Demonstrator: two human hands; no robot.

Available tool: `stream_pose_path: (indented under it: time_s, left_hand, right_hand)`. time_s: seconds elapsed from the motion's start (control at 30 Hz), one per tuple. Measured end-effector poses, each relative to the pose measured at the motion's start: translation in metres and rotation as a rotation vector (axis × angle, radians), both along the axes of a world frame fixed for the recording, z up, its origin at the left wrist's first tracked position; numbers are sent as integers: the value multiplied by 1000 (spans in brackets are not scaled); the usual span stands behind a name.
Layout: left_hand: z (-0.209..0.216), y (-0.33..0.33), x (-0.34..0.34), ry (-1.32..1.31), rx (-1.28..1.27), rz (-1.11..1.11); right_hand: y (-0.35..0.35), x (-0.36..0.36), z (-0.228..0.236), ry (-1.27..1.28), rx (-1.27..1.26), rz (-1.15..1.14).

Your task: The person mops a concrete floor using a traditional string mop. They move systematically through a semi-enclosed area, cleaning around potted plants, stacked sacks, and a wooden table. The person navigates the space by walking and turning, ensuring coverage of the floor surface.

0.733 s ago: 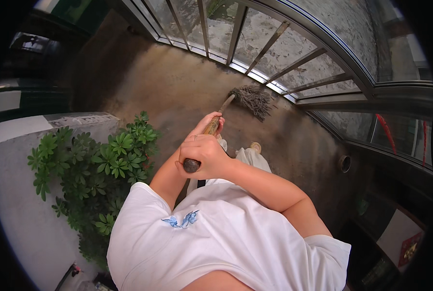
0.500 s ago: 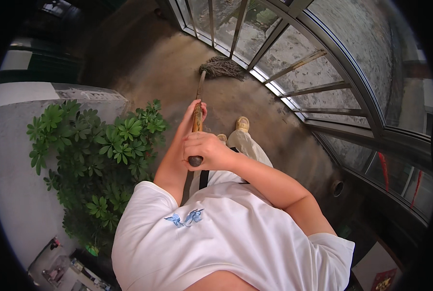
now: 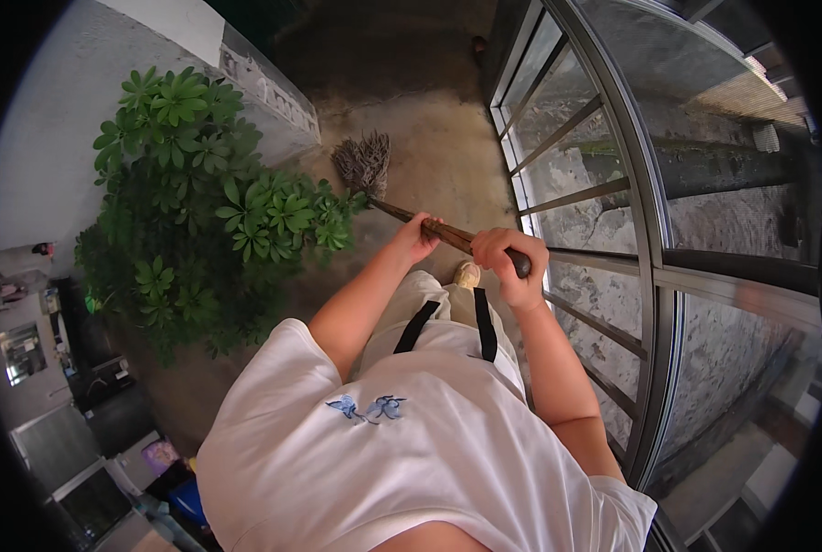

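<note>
Fingers (image 3: pixel 494 246) wrap the mop handle (image 3: pixel 451 235) — its head (image 3: pixel 363 164) now nearer the plant (image 3: pixel 195 175).

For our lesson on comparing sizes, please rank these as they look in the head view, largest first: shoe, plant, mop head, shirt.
1. Shirt
2. Plant
3. Mop head
4. Shoe, partly hidden

This ranks picture size only; nearness to the camera makes the shirt look bigger.

Nothing legible as words, numbers, labels or signs. Upper left of the frame: on the pale ledge (image 3: pixel 179 28), patchy marks (image 3: pixel 262 83) too blurred to tell as lettering or wear.
</note>
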State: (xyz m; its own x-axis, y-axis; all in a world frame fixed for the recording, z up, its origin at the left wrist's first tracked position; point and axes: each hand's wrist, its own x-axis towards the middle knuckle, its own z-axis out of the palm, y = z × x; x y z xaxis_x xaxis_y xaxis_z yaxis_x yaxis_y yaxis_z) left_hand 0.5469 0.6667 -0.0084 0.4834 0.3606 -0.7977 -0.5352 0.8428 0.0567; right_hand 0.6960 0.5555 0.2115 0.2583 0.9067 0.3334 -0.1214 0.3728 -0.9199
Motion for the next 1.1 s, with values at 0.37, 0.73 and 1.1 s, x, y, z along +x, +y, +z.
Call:
stream_pose_path:
  time_s: [0.37, 0.73, 1.1]
  left_hand:
    - [-29, 81, -18, 265, -376, 371]
    - [-95, 238, -45, -58, -391, 856]
    - [11, 444, 14, -358, -87, 822]
  right_hand:
    - [237, 26, -44, 258, -450, 368]
    - [508, -41, -63, 193, -643, 848]
    - [707, 8, -1, 189, -471, 1056]
